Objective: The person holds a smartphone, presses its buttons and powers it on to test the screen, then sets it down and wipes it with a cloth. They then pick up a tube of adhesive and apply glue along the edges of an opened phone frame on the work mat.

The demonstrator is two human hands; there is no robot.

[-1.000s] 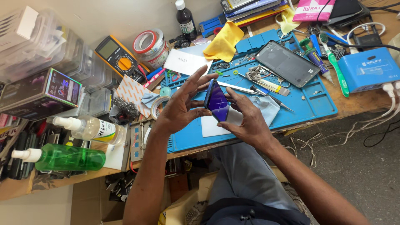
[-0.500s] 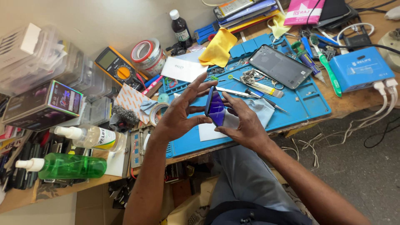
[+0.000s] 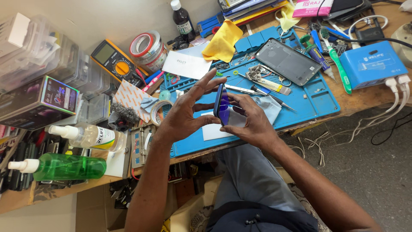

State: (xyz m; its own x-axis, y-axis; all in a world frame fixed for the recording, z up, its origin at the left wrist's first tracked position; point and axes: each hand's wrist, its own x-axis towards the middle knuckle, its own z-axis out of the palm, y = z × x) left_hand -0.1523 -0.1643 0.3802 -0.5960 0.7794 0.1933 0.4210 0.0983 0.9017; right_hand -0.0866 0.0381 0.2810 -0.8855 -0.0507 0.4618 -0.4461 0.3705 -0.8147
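Observation:
My right hand (image 3: 253, 122) grips a blue-purple phone (image 3: 221, 104), held on edge above the blue work mat (image 3: 300, 107). My left hand (image 3: 185, 112) is just left of the phone, fingers spread, with its thumb and a fingertip touching the phone's edge. A light blue cloth (image 3: 267, 105) lies on the mat behind my right hand. A white paper (image 3: 214, 131) sits on the mat under my hands. A second phone, dark and face down (image 3: 287, 61), lies farther back on the mat beside tweezers and small tools (image 3: 262, 79).
A yellow cloth (image 3: 223, 41), a multimeter (image 3: 113, 60), tape rolls (image 3: 148, 45), a dark bottle (image 3: 182, 19) and a blue box with cables (image 3: 373, 64) crowd the bench. A green spray bottle (image 3: 64, 166) and a clear one (image 3: 88, 136) lie at left.
Both hands and the phone have stayed together over the mat's front edge. The phone has turned more edge-on. The view has shifted slightly.

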